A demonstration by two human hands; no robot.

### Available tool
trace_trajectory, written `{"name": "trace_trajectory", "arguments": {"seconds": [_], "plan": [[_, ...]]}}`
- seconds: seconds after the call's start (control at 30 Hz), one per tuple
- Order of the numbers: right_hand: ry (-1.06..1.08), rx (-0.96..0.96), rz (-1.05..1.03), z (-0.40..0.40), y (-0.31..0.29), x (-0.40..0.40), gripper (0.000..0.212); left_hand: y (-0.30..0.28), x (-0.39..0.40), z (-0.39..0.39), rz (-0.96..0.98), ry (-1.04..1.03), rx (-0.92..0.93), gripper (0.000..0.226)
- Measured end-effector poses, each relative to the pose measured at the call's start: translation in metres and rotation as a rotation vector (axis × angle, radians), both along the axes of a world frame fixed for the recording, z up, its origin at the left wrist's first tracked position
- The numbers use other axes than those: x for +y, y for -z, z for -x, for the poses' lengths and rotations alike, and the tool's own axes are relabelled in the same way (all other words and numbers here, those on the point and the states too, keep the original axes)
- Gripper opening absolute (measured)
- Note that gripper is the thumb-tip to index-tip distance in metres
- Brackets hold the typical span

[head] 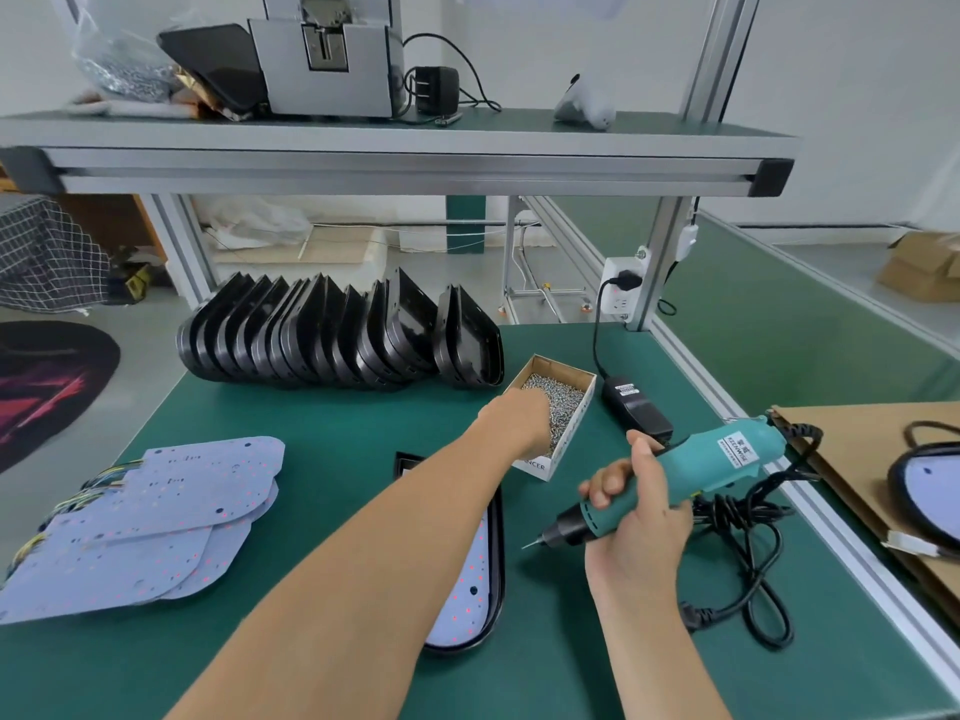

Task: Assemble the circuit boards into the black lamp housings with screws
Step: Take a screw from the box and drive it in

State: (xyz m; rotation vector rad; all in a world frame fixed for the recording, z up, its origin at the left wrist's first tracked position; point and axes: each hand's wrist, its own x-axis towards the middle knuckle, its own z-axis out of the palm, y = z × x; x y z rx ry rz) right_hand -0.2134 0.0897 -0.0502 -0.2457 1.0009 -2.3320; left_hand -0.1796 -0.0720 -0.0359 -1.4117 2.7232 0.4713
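Observation:
My left hand (pixel 519 420) reaches across into the small cardboard box of screws (pixel 569 402); its fingers are down among the screws and hidden. My right hand (pixel 636 517) grips a teal electric screwdriver (pixel 691 480), bit pointing left. A black lamp housing (pixel 496 553) with a pale circuit board (pixel 470 589) in it lies under my left forearm, mostly covered. A stack of loose circuit boards (pixel 156 517) with coloured wires lies at the left. A row of empty black housings (pixel 337 335) stands on edge at the back.
The screwdriver's black power adapter (pixel 636 407) and coiled cable (pixel 748 563) lie right of the box. A cardboard sheet (pixel 852 459) at the right carries an assembled lamp (pixel 930 485). An aluminium frame post with a socket (pixel 623 288) stands behind, under a shelf (pixel 400 148).

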Motion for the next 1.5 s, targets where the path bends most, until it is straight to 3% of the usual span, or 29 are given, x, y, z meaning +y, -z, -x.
{"name": "trace_trajectory", "arguments": {"seconds": [0.3, 0.43, 0.53, 0.6, 0.87, 1.03, 1.5], "plan": [[-0.038, 0.021, 0.01, -0.006, 0.003, 0.0, 0.008, 0.019, 0.0, -0.008, -0.053, -0.055, 0.211, 0.029], [-0.035, 0.027, 0.009, -0.007, 0.002, -0.002, 0.007, 0.012, 0.002, -0.022, -0.098, -0.157, 0.607, 0.008], [-0.016, 0.024, 0.022, -0.005, -0.005, -0.003, 0.005, 0.0, 0.012, -0.049, -0.326, -0.192, 0.903, 0.004], [-0.015, 0.007, 0.049, -0.004, -0.013, -0.004, 0.006, -0.006, 0.021, -0.074, -0.468, -0.165, 0.996, 0.006], [-0.127, -0.154, 0.221, -0.02, -0.05, -0.009, 0.012, -0.005, 0.064, -0.154, -0.662, -0.197, 1.067, 0.014], [-0.166, -0.126, 0.271, -0.032, -0.064, -0.01, 0.01, -0.009, 0.084, -0.165, -0.623, -0.181, 1.057, 0.031], [-0.158, -0.131, 0.286, -0.044, -0.063, -0.008, 0.007, -0.007, 0.114, -0.166, -0.597, -0.269, 1.208, 0.033]]}}
